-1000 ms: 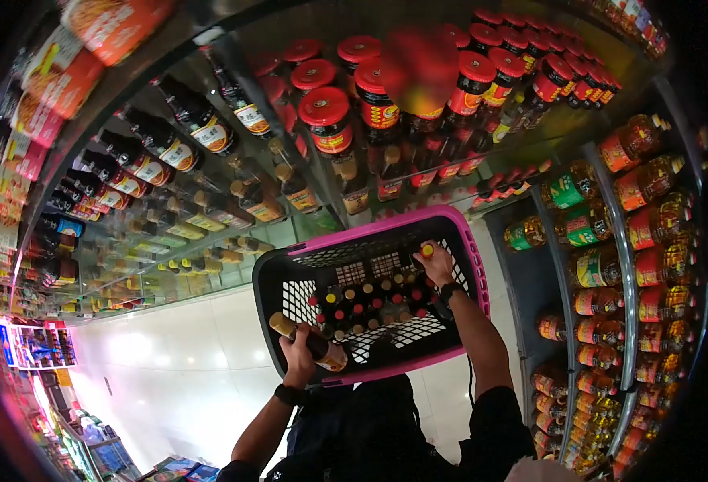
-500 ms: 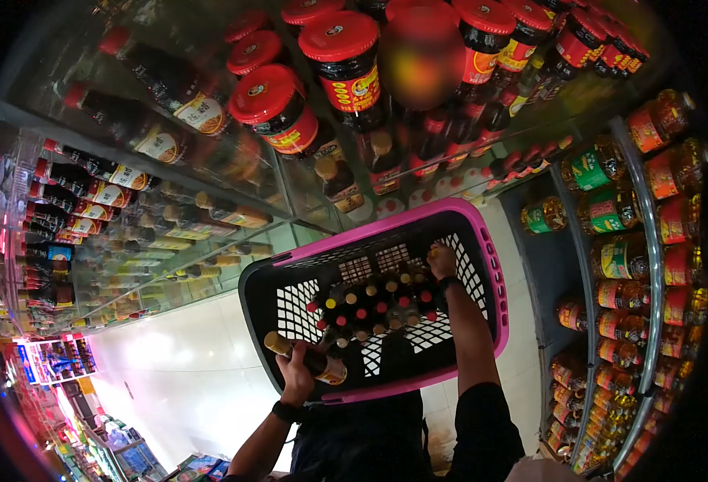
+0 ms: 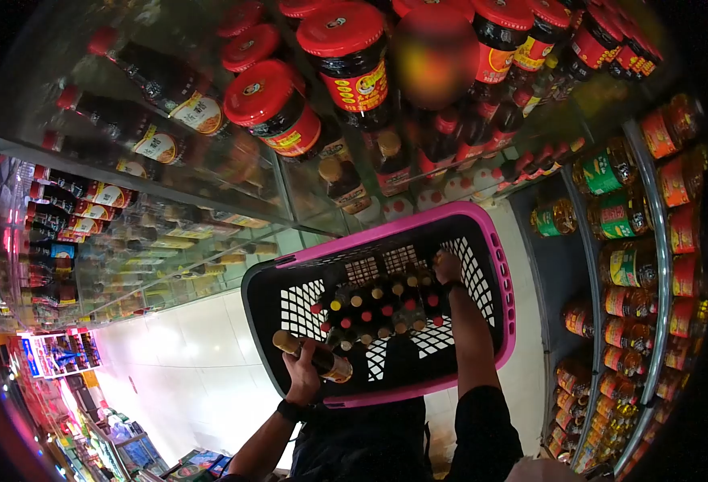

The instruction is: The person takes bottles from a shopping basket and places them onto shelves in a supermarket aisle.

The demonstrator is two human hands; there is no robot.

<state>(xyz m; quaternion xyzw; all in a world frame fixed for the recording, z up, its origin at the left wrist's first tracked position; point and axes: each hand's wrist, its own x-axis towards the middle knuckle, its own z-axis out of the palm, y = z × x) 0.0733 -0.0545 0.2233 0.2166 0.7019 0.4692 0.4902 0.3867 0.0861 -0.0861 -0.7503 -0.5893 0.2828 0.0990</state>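
My left hand (image 3: 301, 373) is closed around a dark sauce bottle (image 3: 334, 365) with a tan cap and a pale label. It holds the bottle tilted over the near left edge of a black basket (image 3: 386, 388) with a pink rim. Inside, several dark bottles (image 3: 382, 309) with red, tan and yellow caps stand packed together in rows. At the right end of these rows my right hand (image 3: 448, 267) reaches down into the basket, fingers closed on what looks like a bottle top. The rest of that bottle is hidden by the hand and the dark basket wall.
Ahead, a glass shelf carries red-lidded jars (image 3: 346, 64) and dark vinegar bottles (image 3: 169, 88). Lower glass shelves at left hold more bottles (image 3: 89, 193). On the right, curved metal-railed shelves hold oil bottles (image 3: 628, 261). Pale floor tiles (image 3: 185, 353) lie left of the basket.
My left hand has shifted slightly right and down with its bottle. My right hand sits a little lower in the basket. The view has moved slightly.
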